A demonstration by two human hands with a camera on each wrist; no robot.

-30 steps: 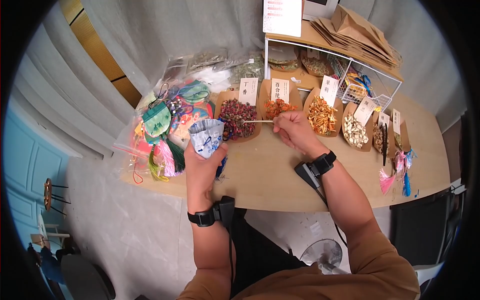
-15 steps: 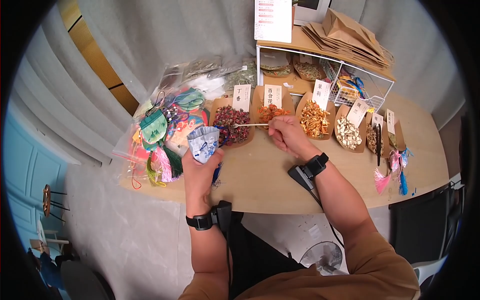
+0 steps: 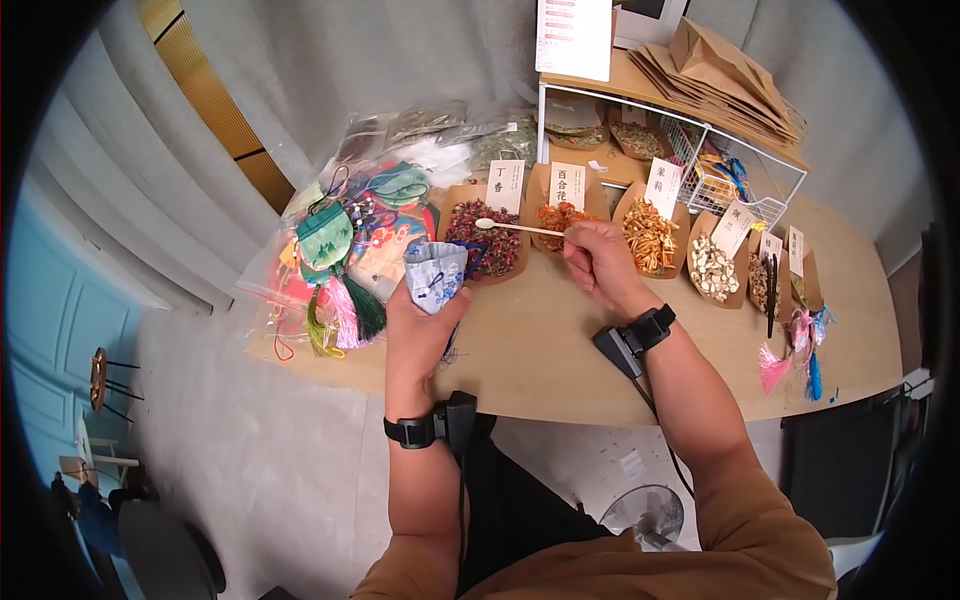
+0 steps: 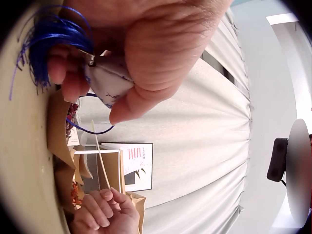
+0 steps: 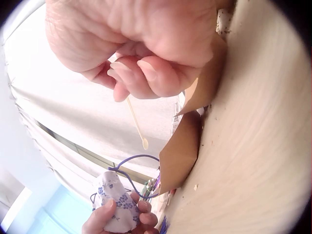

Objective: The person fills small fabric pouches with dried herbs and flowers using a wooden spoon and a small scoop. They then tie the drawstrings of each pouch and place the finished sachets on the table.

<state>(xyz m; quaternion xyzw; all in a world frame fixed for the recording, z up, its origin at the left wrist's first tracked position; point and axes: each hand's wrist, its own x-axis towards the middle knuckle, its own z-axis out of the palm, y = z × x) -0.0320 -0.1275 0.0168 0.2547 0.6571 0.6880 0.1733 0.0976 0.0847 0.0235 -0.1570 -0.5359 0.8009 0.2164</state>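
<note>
Pouch (image 3: pixel 437 275) sits between thumb and curled fingers of left hand (image 3: pixel 415 330); right hand (image 3: pixel 603 264) pinches spoon (image 3: pixel 525 229) at fingertips.

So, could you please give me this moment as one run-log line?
left hand: grips blue-flowered pouch | right hand: pinches thin spoon | spoon: raised over dried red flowers, clear of pouch
</note>
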